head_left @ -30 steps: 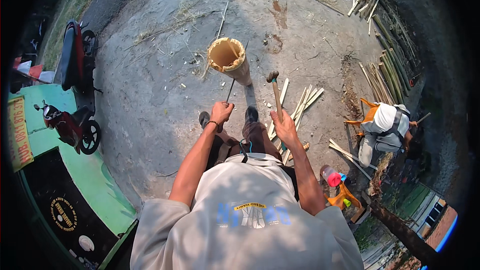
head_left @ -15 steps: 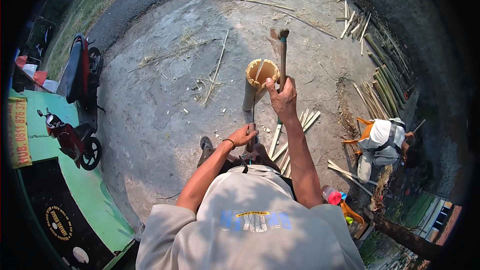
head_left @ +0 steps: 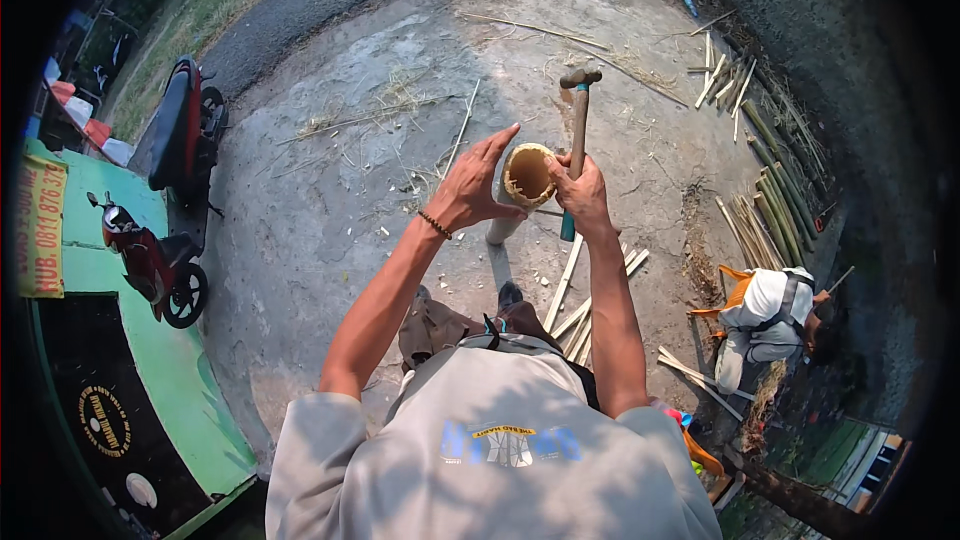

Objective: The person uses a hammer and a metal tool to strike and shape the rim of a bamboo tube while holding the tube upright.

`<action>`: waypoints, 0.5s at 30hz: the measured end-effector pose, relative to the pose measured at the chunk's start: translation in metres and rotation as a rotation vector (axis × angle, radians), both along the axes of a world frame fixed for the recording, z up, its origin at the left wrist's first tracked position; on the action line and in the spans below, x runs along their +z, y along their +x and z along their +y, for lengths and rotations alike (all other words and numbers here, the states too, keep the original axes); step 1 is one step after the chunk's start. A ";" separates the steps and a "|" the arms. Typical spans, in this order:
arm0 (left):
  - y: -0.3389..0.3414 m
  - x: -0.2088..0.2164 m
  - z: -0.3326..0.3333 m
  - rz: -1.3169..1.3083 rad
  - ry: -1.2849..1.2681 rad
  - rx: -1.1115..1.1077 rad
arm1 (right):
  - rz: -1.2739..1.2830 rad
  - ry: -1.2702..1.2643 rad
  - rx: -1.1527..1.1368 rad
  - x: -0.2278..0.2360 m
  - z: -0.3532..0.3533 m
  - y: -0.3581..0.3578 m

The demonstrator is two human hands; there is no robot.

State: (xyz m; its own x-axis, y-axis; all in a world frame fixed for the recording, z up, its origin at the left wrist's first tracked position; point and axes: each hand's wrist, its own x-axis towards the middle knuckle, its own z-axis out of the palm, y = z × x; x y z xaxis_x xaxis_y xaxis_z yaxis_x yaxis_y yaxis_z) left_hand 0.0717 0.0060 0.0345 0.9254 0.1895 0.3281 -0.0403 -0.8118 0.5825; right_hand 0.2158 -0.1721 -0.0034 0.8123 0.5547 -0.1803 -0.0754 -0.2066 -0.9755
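Note:
A thick bamboo tube (head_left: 506,229) stands upright in front of me, its hollow top facing up with a rough, frayed rim. My left hand (head_left: 473,183) is at the tube's left side, fingers stretched and thumb spread, holding nothing. Whether it touches the tube I cannot tell. In my right hand (head_left: 583,192) is a hammer (head_left: 579,125), head up, its wooden handle marked with teal at both ends. The right thumb and fingertips reach the tube's right rim. The bladed tool seen earlier cannot be made out clearly.
Split bamboo strips (head_left: 577,315) lie near my feet on the right. Farther right are bamboo poles (head_left: 783,190) and a crouching person (head_left: 770,315) in a white top. A red motorbike (head_left: 150,255) stands at left, near a green wall (head_left: 185,370).
My left hand has let go of the wooden-handled blade that lay across the tube's top and moved up beside the tube. The hammer's head has turned sideways; the tube leans less.

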 end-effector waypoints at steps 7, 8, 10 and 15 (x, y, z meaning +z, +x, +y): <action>-0.009 -0.014 0.019 0.020 -0.125 0.035 | -0.306 -0.214 0.116 0.035 0.013 -0.011; -0.009 -0.013 0.022 0.022 -0.128 0.035 | -0.304 -0.217 0.117 0.044 0.005 -0.014; -0.015 -0.015 0.028 0.049 -0.120 0.100 | -0.358 0.059 0.001 0.054 -0.016 -0.027; -0.023 -0.010 0.034 0.061 -0.157 0.110 | -0.380 0.409 0.001 0.030 -0.042 -0.064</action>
State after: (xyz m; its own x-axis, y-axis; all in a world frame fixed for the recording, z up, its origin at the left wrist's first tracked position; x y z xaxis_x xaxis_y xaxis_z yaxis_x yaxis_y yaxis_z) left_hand 0.0485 0.0396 0.0245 0.9136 0.3352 0.2302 0.0833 -0.7084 0.7009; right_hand 0.1521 -0.2138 0.0265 0.7774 0.5192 0.3552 0.2972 0.1945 -0.9348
